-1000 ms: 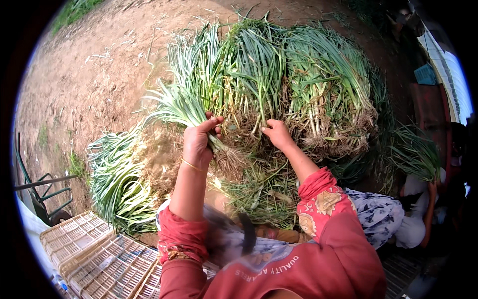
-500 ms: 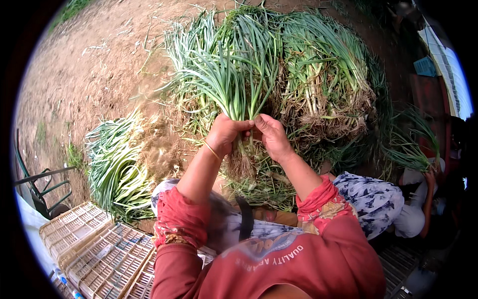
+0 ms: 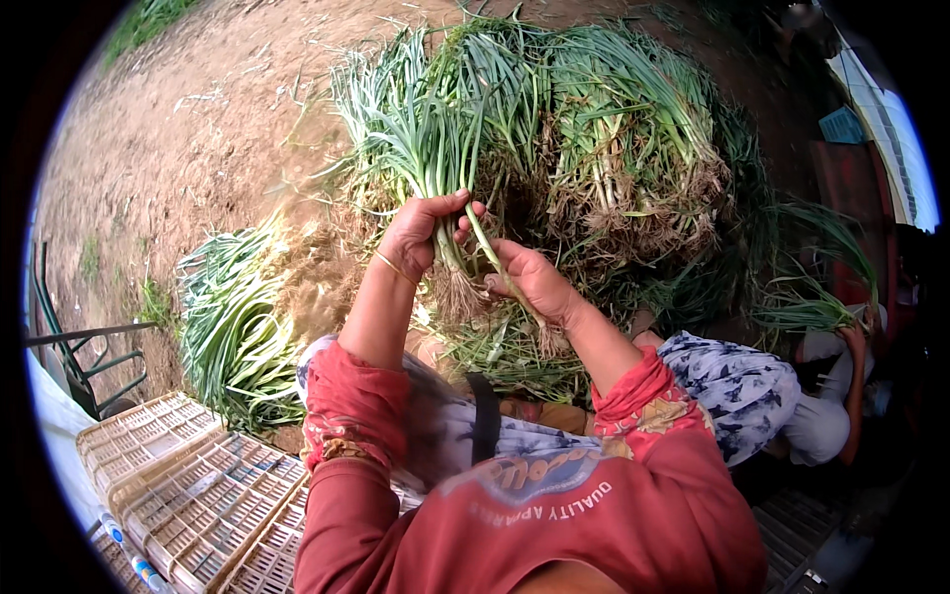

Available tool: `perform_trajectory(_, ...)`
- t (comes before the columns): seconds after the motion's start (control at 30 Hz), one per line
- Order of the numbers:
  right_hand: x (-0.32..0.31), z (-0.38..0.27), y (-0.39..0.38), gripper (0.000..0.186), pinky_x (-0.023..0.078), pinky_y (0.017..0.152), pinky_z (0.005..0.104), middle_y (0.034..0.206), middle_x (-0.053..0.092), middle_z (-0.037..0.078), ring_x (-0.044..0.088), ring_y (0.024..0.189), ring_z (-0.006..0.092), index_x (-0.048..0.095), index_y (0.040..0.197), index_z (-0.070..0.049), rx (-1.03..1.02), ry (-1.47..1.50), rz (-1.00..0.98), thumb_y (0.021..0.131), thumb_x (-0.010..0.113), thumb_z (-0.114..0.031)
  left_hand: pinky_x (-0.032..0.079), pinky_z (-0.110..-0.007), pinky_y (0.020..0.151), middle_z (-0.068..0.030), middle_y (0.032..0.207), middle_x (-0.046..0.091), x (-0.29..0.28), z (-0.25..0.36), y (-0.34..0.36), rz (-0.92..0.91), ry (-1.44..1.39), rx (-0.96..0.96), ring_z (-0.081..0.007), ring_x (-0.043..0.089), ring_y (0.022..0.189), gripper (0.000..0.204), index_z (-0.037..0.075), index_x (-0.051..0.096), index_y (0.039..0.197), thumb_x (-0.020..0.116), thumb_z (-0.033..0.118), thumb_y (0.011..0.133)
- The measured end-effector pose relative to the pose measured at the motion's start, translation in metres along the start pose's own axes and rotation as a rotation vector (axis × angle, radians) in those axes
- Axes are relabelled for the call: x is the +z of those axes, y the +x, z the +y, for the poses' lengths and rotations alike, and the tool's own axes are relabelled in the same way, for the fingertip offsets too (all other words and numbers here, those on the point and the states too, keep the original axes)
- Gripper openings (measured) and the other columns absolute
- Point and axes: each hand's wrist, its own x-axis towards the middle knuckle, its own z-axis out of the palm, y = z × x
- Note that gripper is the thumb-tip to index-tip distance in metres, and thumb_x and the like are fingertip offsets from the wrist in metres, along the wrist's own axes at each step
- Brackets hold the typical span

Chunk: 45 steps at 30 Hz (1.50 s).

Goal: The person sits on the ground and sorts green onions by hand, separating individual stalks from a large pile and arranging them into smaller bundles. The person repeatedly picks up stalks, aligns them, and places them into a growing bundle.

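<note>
My left hand (image 3: pixel 421 233) is closed round a bunch of green onions (image 3: pixel 432 158), leaves pointing away from me and roots hanging below the fist. One green onion stalk (image 3: pixel 482 238) slants apart from that bunch, down to the right. Its upper part passes by my left fingers, while my right hand (image 3: pixel 537 282) pinches it near the root end. Shaggy roots show just below the right fingers. Beyond my hands lies a large heap of green onions (image 3: pixel 633 129), roots toward me. Loose leaf trimmings (image 3: pixel 515 371) cover the ground beneath my hands.
A smaller pile of green onions (image 3: pixel 233 332) lies at the left, roots turned inward. Pale plastic crates (image 3: pixel 213 505) stand at the lower left, near a dark metal frame (image 3: pixel 89 361). At the right, another person's hand (image 3: pixel 854 339) holds green onions (image 3: pixel 807 309).
My hands were together at the stalks. The right has slid down toward the roots, and the one stalk now slants away from the bunch. My left hand has shifted slightly left and away from me.
</note>
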Motion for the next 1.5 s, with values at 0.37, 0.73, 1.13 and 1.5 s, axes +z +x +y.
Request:
perform_trajectory(0.37,-0.025,0.033,-0.139,0.018,0.039,0.056,0.0177,0.078,0.059,-0.001,0.048,0.064,0.0027,0.060,0.100,0.001,0.278,-0.206,0.128,0.089,0.053,-0.011,0.041,-0.021,0.043,-0.0098,0.069,0.061,-0.009,0.008,0.001,0.055,0.021,0.212,-0.0102,0.052,0.049,0.011,-0.001,0.054,0.088,0.057,0.009,0.085)
perform_trajectory(0.73,-0.036,0.016,-0.131,0.072,0.037,0.096,0.0366,0.138,0.031,0.017,0.032,0.127,0.0283,0.022,0.137,0.000,0.067,-0.717,0.382,0.083,0.062,-0.028,0.042,-0.021,0.045,-0.0093,0.070,0.061,0.002,0.010,0.003,0.095,-0.021,0.264,-0.0107,0.051,0.051,0.011,-0.001,0.053,0.088,0.056,0.010,0.086)
perform_trajectory(1.13,0.005,0.007,-0.013,0.025,0.029,0.041,0.0176,0.067,0.048,-0.003,0.036,0.048,0.0022,0.044,0.110,-0.004,0.024,-0.126,0.407,0.089,0.053,-0.015,0.042,-0.027,0.053,0.0008,0.062,0.043,-0.001,-0.009,-0.006,-0.157,-0.343,0.162,-0.0107,0.042,0.050,0.021,0.001,0.050,0.105,0.047,0.017,0.091)
perform_trajectory(1.5,-0.109,0.046,0.044,0.040,0.037,0.097,0.0348,0.120,0.052,0.017,0.045,0.116,0.0307,0.048,0.120,0.000,-0.164,-1.177,0.567,0.081,0.047,-0.004,0.044,-0.026,0.065,-0.0072,0.085,0.056,-0.005,0.054,-0.018,0.069,-0.256,0.774,-0.0111,0.052,0.067,0.037,-0.004,0.044,0.119,0.054,0.011,0.087)
